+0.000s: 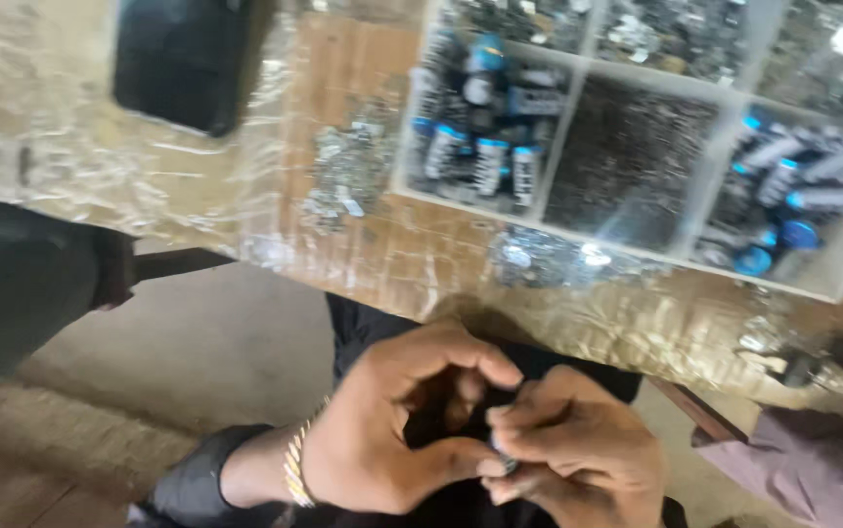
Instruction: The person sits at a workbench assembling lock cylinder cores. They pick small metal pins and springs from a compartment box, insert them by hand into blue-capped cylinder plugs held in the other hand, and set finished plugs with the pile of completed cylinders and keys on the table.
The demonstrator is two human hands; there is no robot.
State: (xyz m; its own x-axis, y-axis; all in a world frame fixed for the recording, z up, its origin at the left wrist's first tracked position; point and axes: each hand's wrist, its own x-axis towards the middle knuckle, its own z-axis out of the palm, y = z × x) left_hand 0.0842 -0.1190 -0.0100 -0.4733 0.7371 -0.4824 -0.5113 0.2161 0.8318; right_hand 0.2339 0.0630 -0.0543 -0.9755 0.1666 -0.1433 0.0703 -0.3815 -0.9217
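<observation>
You held a small dark part (506, 460) pinched between the fingertips of your left hand (392, 430) and right hand (578, 455), near the table (343, 78) edge; it looked light, stiff and slippery, best gripped by its sides.

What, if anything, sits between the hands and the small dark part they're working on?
Nothing visible: the left hand and right hand already pinch the small dark cylindrical part directly, held over the lap, below the plastic-covered wooden table.
</observation>
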